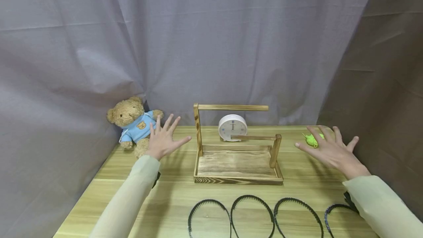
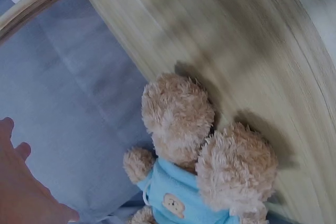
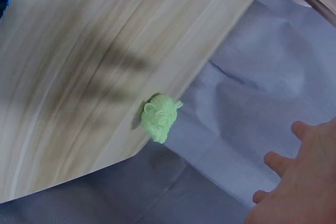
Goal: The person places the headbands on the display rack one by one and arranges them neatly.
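My left hand (image 1: 164, 139) hovers over the left side of the table with fingers spread, holding nothing. Beside it a teddy bear (image 1: 133, 122) in a blue shirt sits against the curtain; the left wrist view also shows the bear's shirt (image 2: 178, 192) and furry feet. On the right, my right hand (image 1: 335, 151) is spread wide above the table, nothing in it. It partly covers a ball of bright green yarn (image 1: 311, 140) in the head view. Between the hands stands a wooden display rack (image 1: 238, 180) with two horizontal bars at different heights and a shallow tray base.
Behind the rack is a round white clock (image 1: 232, 125), partly crossed by the lower bar. Several dark toothed headbands (image 1: 252, 196) lie in a row along the near side, the rightmost partly hidden by my right sleeve. Grey curtains (image 1: 231, 47) enclose the table's back and sides.
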`<act>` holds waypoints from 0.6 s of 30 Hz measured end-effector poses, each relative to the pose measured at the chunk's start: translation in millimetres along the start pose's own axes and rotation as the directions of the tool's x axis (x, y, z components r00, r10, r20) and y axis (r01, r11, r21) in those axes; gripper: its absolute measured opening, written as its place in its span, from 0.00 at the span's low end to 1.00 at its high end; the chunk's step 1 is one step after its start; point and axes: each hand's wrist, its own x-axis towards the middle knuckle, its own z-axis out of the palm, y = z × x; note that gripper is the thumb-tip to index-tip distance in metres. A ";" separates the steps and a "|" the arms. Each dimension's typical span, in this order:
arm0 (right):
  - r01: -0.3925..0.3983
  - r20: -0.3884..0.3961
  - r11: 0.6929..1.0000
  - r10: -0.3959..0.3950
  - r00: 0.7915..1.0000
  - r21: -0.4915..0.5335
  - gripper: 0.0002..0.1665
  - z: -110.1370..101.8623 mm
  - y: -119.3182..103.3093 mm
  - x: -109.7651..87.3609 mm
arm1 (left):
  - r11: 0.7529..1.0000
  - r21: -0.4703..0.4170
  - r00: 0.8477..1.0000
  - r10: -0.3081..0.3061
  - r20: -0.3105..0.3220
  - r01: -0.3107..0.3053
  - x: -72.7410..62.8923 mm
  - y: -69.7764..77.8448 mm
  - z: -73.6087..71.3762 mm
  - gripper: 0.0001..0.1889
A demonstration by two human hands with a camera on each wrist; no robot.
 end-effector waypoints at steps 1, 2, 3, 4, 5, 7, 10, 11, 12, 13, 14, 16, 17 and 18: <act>0.000 0.004 1.000 -0.001 1.000 0.004 0.57 -0.7 -0.4 -0.9 | 1.000 -0.012 1.000 -0.002 0.006 0.002 0.2 0.0 1.0 0.49; 0.000 0.009 1.000 0.000 1.000 0.009 0.57 -1.3 -0.8 -2.4 | 1.000 -0.027 1.000 -0.002 0.019 0.003 -0.2 0.8 1.4 0.49; -0.001 0.015 1.000 0.001 1.000 0.014 0.58 -2.5 -1.9 -5.3 | 0.999 -0.046 0.999 -0.002 0.039 0.004 -1.2 2.3 2.6 0.48; -0.004 0.021 1.000 0.004 1.000 0.019 0.58 -3.8 -3.1 -9.1 | 0.996 -0.084 0.997 -0.011 0.074 0.017 -2.9 4.8 4.0 0.48; -0.009 0.028 1.000 0.008 1.000 0.025 0.59 -5.2 -3.8 -14.1 | 0.989 -0.142 0.993 -0.019 0.118 0.036 -5.0 7.8 6.4 0.47; -0.012 0.033 0.999 0.010 0.999 0.035 0.60 -7.7 -3.9 -27.0 | 0.960 -0.265 0.976 -0.034 0.215 0.092 -10.9 15.9 13.7 0.45; -0.008 0.032 1.000 0.007 0.999 0.014 0.58 -7.2 4.0 -51.7 | 0.864 -0.458 0.926 -0.024 0.376 0.208 -20.7 29.9 30.0 0.40; -0.006 0.037 1.000 0.006 0.999 0.005 0.57 -5.5 9.5 -60.6 | 0.817 -0.520 0.906 -0.008 0.423 0.250 -23.5 33.9 36.1 0.38; -0.007 0.050 1.000 0.007 0.999 -0.004 0.55 -3.3 15.8 -69.7 | 0.770 -0.568 0.884 0.010 0.468 0.292 -26.2 37.6 42.1 0.36; -0.014 0.077 1.000 0.015 0.997 -0.013 0.54 -0.4 22.9 -78.6 | 0.719 -0.612 0.862 0.035 0.505 0.329 -28.4 40.6 47.7 0.34; -0.029 0.099 0.999 0.032 0.995 -0.029 0.53 3.5 30.7 -87.5 | 0.667 -0.648 0.841 0.058 0.537 0.368 -30.5 43.2 52.1 0.33; -0.069 0.168 0.997 0.076 0.983 -0.046 0.53 10.5 47.3 -103.9 | 0.572 -0.696 0.813 0.084 0.577 0.435 -33.5 46.3 58.3 0.31; -0.102 0.208 0.993 0.111 0.972 -0.054 0.54 13.9 55.4 -110.9 | 0.532 -0.712 0.806 0.089 0.585 0.458 -34.5 46.7 60.0 0.30; -0.126 0.251 0.990 0.139 0.958 -0.065 0.55 16.2 63.9 -117.4 | 0.500 -0.726 0.805 0.093 0.586 0.471 -35.2 46.3 60.9 0.30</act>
